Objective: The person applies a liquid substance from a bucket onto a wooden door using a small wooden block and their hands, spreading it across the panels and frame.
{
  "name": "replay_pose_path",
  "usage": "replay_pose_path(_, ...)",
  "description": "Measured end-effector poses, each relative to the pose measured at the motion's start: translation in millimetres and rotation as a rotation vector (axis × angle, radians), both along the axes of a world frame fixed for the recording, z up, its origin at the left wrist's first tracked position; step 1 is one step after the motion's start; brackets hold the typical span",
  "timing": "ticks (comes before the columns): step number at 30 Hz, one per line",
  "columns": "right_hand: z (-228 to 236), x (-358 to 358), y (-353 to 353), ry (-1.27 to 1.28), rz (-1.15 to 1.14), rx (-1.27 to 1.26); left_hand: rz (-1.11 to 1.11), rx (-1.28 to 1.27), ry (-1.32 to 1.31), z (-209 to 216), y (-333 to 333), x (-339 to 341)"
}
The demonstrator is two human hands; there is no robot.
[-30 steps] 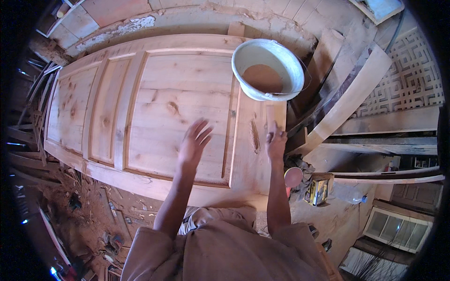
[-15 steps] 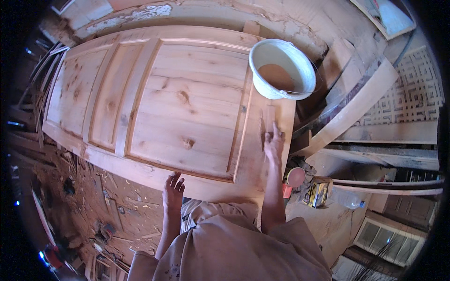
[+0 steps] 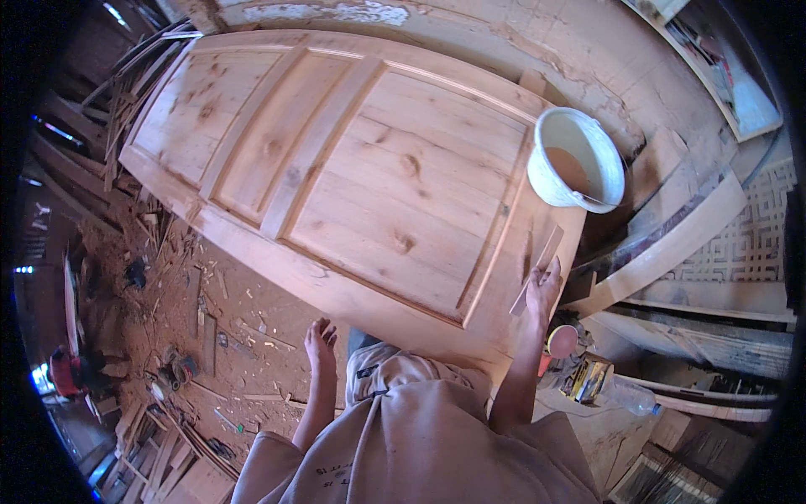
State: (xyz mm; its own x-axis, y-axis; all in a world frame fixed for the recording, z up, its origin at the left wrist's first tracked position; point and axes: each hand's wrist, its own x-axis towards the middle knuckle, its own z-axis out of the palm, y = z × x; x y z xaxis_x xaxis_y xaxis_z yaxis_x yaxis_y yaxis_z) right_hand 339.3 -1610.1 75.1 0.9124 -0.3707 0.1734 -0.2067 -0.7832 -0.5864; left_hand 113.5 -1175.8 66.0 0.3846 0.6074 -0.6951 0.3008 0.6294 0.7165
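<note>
Closest in: left hand hangs free off the near edge of the wooden door, above the floor litter, touching nothing. Fingers loosely together, pointing up-frame, palm empty. Right hand is at the door's right stile near the corner, holding a thin flat wood strip; fingers laid close together along it, thumb side hidden so exact grip can't be confirmed. Strip runs diagonally, upper end toward the bucket. Door lies flat, panelled face up, spanning mid-frame. Farther out: white bucket with brownish contents sits on the door's far right corner. Wood scraps scattered on floor, left.
</note>
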Motion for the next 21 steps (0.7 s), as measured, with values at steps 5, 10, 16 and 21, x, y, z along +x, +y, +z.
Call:
replay_pose_path(5, 39, -42, 78, 0.123, 0.147, 0.308, 0.142, -0.058, 0.145, -100, 24, -89)
replay_pose_path(10, 45, -58, 155, 0.035, 0.592, 0.098, -0.005, -0.071, 0.381, -108, 18, -121)
replay_pose_path(16, 55, -52, 214, 0.217, 0.826, -0.087, -0.284, 0.176, 0.313, -85, 26, -114)
replay_pose_path(21, 45, -48, 231, 0.235, 0.925, -0.257, -0.244, 0.201, 0.296, -55, 34, -112)
